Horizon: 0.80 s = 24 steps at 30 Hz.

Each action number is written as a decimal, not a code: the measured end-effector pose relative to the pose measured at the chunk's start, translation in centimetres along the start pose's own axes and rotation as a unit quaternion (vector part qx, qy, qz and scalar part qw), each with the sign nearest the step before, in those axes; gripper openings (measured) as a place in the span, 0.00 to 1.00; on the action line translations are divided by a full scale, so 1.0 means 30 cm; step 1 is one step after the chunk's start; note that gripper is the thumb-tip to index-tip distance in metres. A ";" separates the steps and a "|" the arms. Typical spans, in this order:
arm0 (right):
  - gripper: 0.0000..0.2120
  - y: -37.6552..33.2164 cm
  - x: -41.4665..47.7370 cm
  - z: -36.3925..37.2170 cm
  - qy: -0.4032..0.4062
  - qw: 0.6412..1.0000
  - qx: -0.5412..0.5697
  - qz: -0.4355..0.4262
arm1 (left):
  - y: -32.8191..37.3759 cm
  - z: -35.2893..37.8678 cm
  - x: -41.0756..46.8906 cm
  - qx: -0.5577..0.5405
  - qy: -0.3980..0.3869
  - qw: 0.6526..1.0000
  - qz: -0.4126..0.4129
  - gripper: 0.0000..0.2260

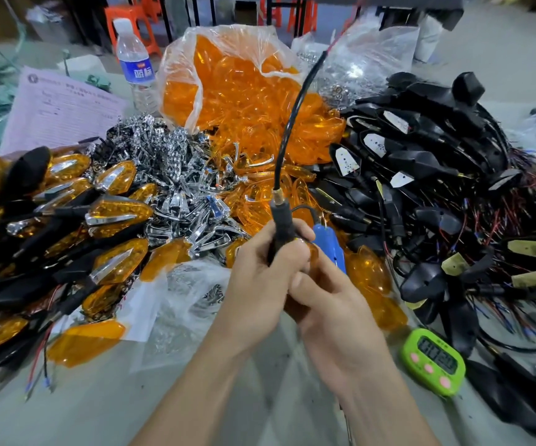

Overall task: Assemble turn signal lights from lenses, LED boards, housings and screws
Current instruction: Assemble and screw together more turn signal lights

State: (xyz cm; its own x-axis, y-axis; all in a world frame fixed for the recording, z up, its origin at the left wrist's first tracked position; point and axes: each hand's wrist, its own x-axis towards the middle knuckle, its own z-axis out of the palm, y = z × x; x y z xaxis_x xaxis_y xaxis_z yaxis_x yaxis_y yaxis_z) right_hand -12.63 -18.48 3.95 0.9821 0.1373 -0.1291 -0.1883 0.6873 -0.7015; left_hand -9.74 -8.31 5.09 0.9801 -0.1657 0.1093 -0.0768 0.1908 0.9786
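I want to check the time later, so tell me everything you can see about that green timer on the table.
The green timer is a small, rounded, bright green plastic unit with a dark screen showing blurred digits and three pink buttons beneath. It rests tilted face-up on the grey table, right of the person's right forearm and just below the black housing pile, apparently not touching either hand.

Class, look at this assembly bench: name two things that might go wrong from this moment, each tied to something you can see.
1. Both hands, left and right, grip the screwdriver over a hidden part; a slip might scratch the orange lens between them.
2. Its black hose hangs over the bag of lenses and may drag pieces off the pile.
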 end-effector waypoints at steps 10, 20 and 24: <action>0.27 -0.015 -0.002 -0.023 -0.036 0.991 -0.126 -0.028 | 0.026 0.005 -0.039 0.139 0.043 0.989 0.012 0.17; 0.16 -0.038 -0.012 -0.030 -0.078 0.969 -0.229 -0.058 | 0.034 -0.023 -0.021 0.071 0.009 0.996 -0.054 0.17; 0.17 0.006 -0.021 -0.030 -0.055 0.984 -0.149 -0.079 | 0.032 -0.020 -0.018 0.066 0.024 0.995 -0.074 0.17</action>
State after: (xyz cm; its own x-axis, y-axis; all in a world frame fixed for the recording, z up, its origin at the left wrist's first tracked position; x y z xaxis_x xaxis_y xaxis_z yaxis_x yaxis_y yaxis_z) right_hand -13.27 -19.09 3.28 0.9889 0.1339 0.0637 -0.0065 0.4687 -0.8834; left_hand -10.23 -7.46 5.86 0.9897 -0.1364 -0.0422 0.0479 0.0390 0.9981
